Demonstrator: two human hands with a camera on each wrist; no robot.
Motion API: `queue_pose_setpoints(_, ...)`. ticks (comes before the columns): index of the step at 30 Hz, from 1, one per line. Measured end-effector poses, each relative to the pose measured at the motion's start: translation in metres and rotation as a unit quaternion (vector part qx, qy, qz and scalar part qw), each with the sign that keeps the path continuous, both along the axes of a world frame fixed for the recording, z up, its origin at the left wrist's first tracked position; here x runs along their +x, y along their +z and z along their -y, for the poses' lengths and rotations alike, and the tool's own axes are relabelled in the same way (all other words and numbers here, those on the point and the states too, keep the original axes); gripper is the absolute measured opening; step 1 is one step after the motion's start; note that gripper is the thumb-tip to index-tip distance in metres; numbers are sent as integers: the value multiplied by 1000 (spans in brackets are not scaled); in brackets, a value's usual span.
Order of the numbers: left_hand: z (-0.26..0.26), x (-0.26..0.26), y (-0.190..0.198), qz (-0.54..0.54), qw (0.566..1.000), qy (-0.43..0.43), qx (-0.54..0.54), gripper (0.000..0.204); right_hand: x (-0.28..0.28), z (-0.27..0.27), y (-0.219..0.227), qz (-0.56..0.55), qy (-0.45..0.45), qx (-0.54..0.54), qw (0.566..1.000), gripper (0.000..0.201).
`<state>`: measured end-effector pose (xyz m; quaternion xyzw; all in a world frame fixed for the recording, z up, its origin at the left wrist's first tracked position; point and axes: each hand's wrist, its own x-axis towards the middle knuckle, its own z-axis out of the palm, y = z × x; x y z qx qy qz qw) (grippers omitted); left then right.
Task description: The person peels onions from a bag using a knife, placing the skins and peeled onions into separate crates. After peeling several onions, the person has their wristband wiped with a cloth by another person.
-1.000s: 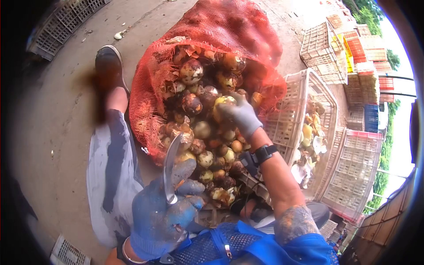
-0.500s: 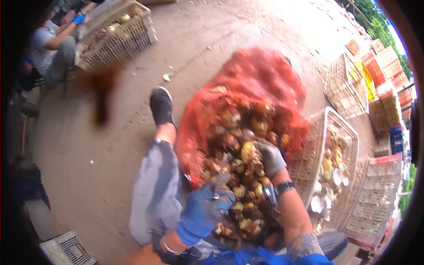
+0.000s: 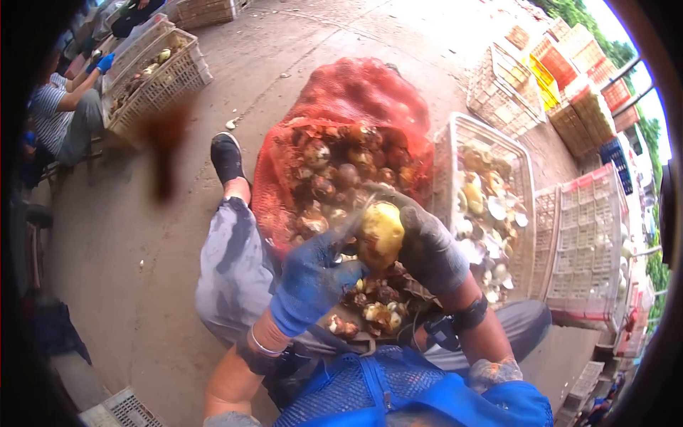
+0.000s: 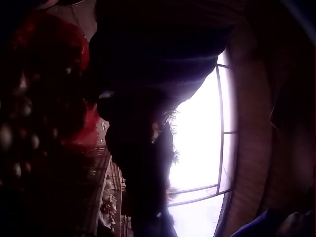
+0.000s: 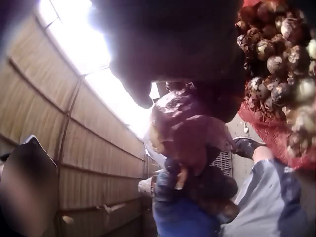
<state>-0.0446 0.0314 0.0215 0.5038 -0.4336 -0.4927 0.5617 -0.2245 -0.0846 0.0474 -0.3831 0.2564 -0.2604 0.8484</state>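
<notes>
In the head view a yellow-brown onion (image 3: pixel 382 233) is held up in front of the body, its lower part brown. My right hand (image 3: pixel 434 249), in a dirty grey glove, grips it from the right. Blue-gloved, my left hand (image 3: pixel 313 277) is close against its left side with fingers curled round a knife, mostly hidden and blurred. The right wrist view shows loose skin on the onion (image 5: pixel 180 123) between the dark right hand (image 5: pixel 173 44) and the blue glove (image 5: pixel 185 215). Behind lies an open red mesh sack (image 3: pixel 363 92) of onions. The left wrist view is very dark.
Right of the sack stands a crate (image 3: pixel 445 171) with pale onions and peelings. Stacked crates (image 3: pixel 580 242) are further right. At upper left a seated person (image 3: pixel 60 107) is beside another filled crate (image 3: pixel 192 67). My outstretched leg (image 3: pixel 235 263) lies left of the sack.
My right hand has lifted the onion from the pile toward the body, and the left hand has come up against it. The head view has shifted, bringing the seated person into view.
</notes>
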Motion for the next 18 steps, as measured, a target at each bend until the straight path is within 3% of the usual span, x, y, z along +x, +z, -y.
queue_pose_setpoints(4,-20,-35,32,57,997,-44,2,65,-44,-41,12,67,-65,114,989,74)
queue_pose_setpoints(6,-34,-50,47,-15,999,18,29,63,-63,-50,9,181,-76,221,955,69)
queue_pose_setpoints(7,-41,-53,49,158,987,41,-3,63,-73,-58,-3,186,-81,219,954,69)
queue_pose_setpoints(8,-48,-56,46,164,986,37,-7,63,-81,-65,-22,82,-130,25,988,71)
queue_pose_setpoints(9,-54,-59,38,298,950,47,-80,65,-87,-70,-40,-27,-174,-171,970,75)
queue_pose_setpoints(10,-57,-62,33,424,891,57,-150,66,-91,-74,-48,-136,-209,-355,901,81)
queue_pose_setpoints(11,-58,-67,32,452,867,70,-198,70,-87,-82,-17,-117,-220,-416,875,97)
queue_pose_setpoints(12,-61,-71,36,453,866,70,-199,70,-89,-81,-20,-115,-221,-416,874,97)
queue_pose_setpoints(14,-67,-76,43,550,820,18,-157,67,-93,-77,-31,-70,-210,-115,968,94)
queue_pose_setpoints(15,-67,-79,42,552,818,20,-159,67,-95,-81,-30,-68,-209,-117,968,94)
queue_pose_setpoints(17,-67,-81,34,581,797,31,-161,65,-96,-92,-25,-58,-211,-319,922,92)
queue_pose_setpoints(18,-67,-81,33,583,796,34,-162,65,-96,-94,-19,-55,-209,-321,922,92)
